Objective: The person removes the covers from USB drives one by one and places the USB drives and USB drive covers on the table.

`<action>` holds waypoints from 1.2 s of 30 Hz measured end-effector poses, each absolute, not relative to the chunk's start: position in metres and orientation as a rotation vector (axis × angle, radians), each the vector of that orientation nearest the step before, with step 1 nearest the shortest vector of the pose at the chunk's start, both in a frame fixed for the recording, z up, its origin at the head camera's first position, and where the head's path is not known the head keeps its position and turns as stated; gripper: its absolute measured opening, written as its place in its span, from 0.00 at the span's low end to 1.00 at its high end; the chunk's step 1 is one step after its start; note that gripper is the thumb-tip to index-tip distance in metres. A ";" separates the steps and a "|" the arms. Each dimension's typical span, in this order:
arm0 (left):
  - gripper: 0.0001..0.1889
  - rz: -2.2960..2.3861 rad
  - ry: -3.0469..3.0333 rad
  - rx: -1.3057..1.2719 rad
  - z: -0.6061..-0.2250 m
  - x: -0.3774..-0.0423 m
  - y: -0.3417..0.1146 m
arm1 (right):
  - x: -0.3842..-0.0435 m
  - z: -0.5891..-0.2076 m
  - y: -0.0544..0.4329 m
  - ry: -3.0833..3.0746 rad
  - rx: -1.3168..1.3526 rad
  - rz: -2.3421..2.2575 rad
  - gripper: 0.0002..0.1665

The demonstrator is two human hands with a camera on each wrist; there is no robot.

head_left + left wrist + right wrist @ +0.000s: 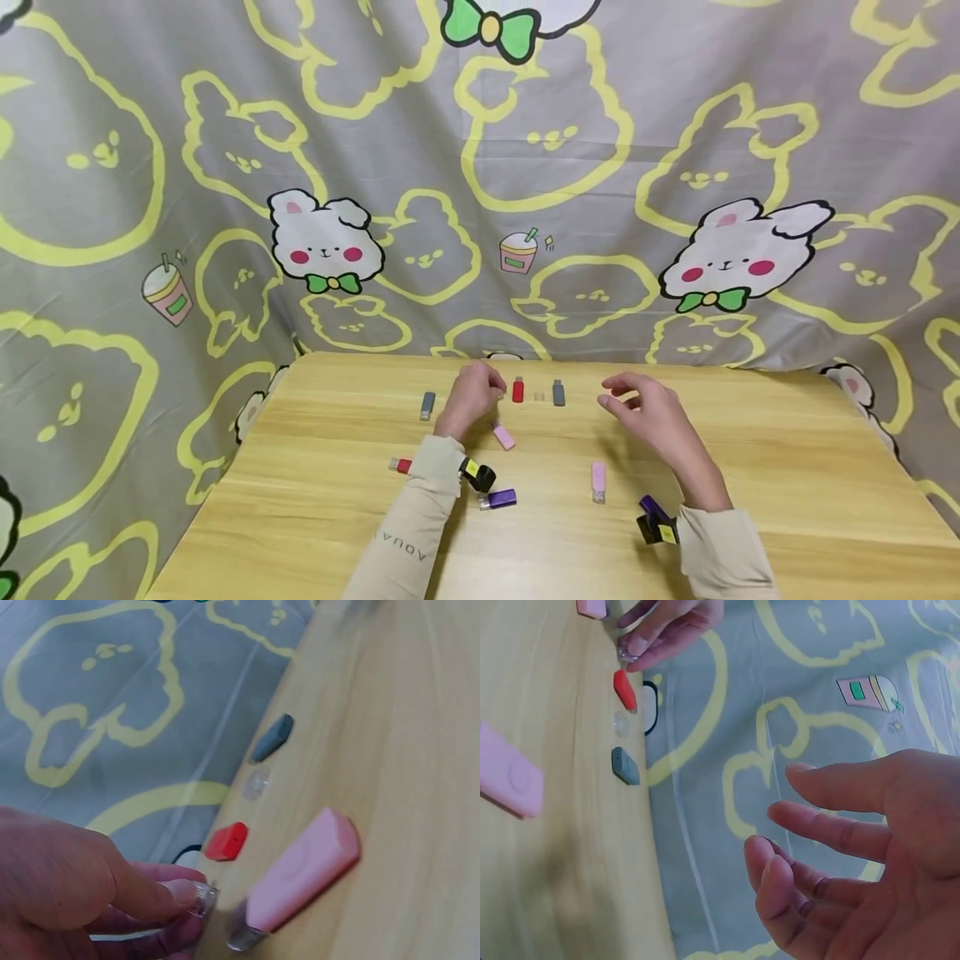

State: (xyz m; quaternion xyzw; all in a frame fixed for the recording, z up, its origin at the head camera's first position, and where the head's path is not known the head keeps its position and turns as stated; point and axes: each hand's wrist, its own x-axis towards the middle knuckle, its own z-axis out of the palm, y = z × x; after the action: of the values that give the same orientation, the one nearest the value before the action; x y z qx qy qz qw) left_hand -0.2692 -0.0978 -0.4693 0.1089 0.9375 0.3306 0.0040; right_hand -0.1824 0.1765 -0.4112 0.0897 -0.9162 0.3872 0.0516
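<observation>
My left hand (471, 398) is over the far part of the table, pinching a small clear plastic cap (202, 900) between thumb and fingers. Just right of it lies a red USB stick (518, 390). Another clear cap (539, 397) and a grey USB stick (558, 393) follow in the same row. A pink USB stick (503, 436) rests slightly nearer, below the left hand. To the left is a second grey stick (427, 405). My right hand (652, 417) hovers right of the row, holding nothing, with its fingers loosely bent and apart.
Nearer on the wooden table (540, 550) lie a red USB stick (402, 466) partly behind the left sleeve, a purple one (501, 499) and a pink one (598, 479). Another purple stick (651, 505) lies by the right wrist. A patterned curtain (585, 183) hangs along the back edge.
</observation>
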 end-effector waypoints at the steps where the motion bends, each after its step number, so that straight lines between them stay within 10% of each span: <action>1: 0.05 1.030 2.943 0.337 -0.471 -0.269 -0.097 | -0.181 -0.414 0.178 -2.784 0.263 1.187 0.16; 36: 0.07 1.296 2.810 0.369 -0.438 -0.214 -0.141 | -0.167 -0.431 0.164 -3.230 0.352 1.030 0.13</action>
State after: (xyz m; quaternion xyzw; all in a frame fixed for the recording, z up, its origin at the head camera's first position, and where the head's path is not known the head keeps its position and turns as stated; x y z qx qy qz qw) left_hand -0.2137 -0.1411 -0.4381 0.1183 0.9016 0.4159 0.0125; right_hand -0.1667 0.1638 -0.4312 0.1023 -0.9392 0.2996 -0.1329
